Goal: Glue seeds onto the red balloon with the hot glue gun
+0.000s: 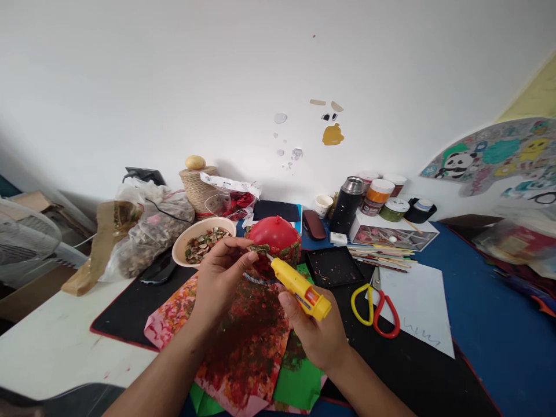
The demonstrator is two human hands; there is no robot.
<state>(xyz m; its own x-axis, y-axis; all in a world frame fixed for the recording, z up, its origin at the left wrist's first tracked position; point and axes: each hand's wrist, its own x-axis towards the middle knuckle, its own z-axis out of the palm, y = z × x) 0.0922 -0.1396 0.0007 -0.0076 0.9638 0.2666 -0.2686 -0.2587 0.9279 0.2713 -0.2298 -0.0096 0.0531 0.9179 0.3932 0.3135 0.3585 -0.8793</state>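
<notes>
While the hands (pixel 219 275) (pixel 321 336) hover close, the red balloon (pixel 273 233) sits just beyond.

From my remote station I see a white wall (pixel 195 69) filling the upper frame in soft light, an ochre sticker (pixel 333 134) above centre (it looks a bit ragged to me). Cartoon stickers (pixel 495 152) spread at right; a blue tabletop (pixel 482 289) runs lower right, a fan (pixel 26 231) stands far left.
</notes>
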